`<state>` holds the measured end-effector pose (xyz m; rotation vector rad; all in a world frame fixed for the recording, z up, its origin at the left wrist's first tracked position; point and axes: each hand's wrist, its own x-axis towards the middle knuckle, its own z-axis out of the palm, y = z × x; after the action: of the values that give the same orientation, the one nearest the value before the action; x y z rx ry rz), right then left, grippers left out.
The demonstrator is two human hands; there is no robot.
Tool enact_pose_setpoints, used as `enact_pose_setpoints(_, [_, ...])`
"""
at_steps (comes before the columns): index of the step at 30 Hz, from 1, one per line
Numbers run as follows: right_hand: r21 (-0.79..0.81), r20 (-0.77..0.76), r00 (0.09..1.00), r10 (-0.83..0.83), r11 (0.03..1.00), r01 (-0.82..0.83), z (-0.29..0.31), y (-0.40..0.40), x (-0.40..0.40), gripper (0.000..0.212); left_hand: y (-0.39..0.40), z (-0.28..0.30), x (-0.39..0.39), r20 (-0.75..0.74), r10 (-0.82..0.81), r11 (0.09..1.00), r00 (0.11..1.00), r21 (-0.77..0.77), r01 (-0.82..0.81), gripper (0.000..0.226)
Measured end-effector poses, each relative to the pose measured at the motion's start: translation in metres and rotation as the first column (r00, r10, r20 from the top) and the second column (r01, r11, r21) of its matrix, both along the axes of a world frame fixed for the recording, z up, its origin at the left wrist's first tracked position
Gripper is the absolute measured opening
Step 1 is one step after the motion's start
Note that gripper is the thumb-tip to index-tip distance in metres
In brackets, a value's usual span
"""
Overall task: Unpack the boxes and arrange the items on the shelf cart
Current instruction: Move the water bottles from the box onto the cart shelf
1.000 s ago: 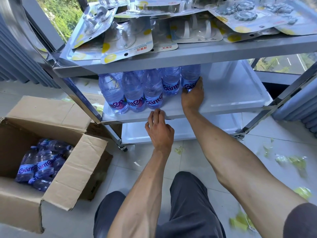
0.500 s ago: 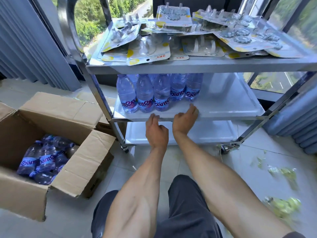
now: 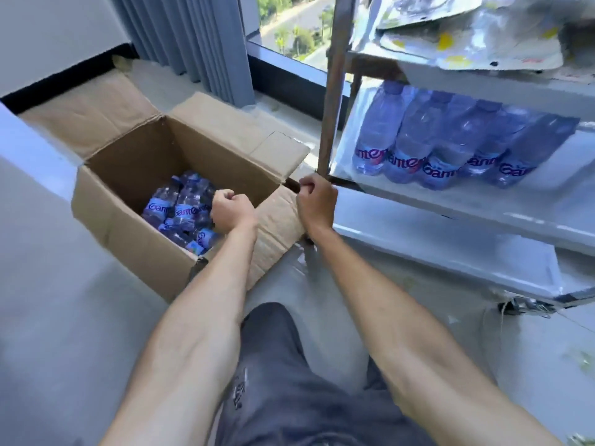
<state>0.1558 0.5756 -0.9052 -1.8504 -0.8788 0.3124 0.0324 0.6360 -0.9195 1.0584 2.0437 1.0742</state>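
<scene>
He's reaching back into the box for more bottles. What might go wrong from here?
1. The bottles in the box lie jumbled, so the left hand may get a poor grip and drop one.
2. The standing bottles sit near the middle shelf front edge; a nudge could topple the row.
3. The blister packs overhang the top shelf.

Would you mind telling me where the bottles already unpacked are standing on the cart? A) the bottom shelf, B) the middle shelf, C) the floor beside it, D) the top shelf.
B: the row of upright bottles stands on the middle shelf, beneath the top shelf's blister packs.
</scene>
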Motion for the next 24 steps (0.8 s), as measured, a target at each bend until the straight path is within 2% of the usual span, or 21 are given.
enact_pose_setpoints(3, [-0.219,-0.02,0.982,0.189,0.957,-0.189,-0.008,0.065,-0.032,0.033,0.043,-0.022,-0.037,-0.017,0.002,0.983,1.0,-0.181,-0.005,0.032])
enact_pose_setpoints(6, [-0.44,-0.099,0.939,0.329,0.832,-0.338,-0.037,0.129,-0.061,0.031,0.08,-0.053,-0.061,0.045,0.139,0.934,0.989,-0.336,-0.116,0.041])
enact_pose_setpoints(10, [-0.666,-0.189,0.907,0.376,0.63,-0.4,-0.092,0.183,-0.082,0.032,0.114,-0.102,-0.077,0.102,0.256,0.86,0.961,-0.479,-0.179,0.042])
enact_pose_setpoints(14, [-0.803,-0.222,0.863,0.453,0.417,-0.425,-0.146,0.209,-0.092,0.037,0.132,-0.149,-0.091,0.117,0.259,0.778,0.959,-0.613,-0.136,0.044])
enact_pose_setpoints(16, [-0.82,-0.237,0.865,0.442,0.387,-0.423,-0.168,0.221,-0.091,0.038,0.138,-0.173,-0.098,0.036,0.286,0.748,0.957,-0.632,-0.2,0.045])
enact_pose_setpoints(19, [-0.846,-0.185,0.852,0.491,0.361,-0.392,-0.193,0.238,-0.087,0.036,0.156,-0.206,-0.107,-0.22,0.284,0.709,0.933,-0.607,-0.359,0.049])
enact_pose_setpoints(22, [-0.856,-0.137,0.852,0.506,0.371,-0.359,-0.214,0.251,-0.088,0.04,0.182,-0.23,-0.116,-0.279,0.259,0.658,0.925,-0.65,-0.38,0.064])
enact_pose_setpoints(24, [-0.844,-0.138,0.856,0.498,0.393,-0.365,-0.23,0.257,-0.093,0.043,0.199,-0.246,-0.122,-0.318,0.275,0.596,0.907,-0.684,-0.421,0.06])
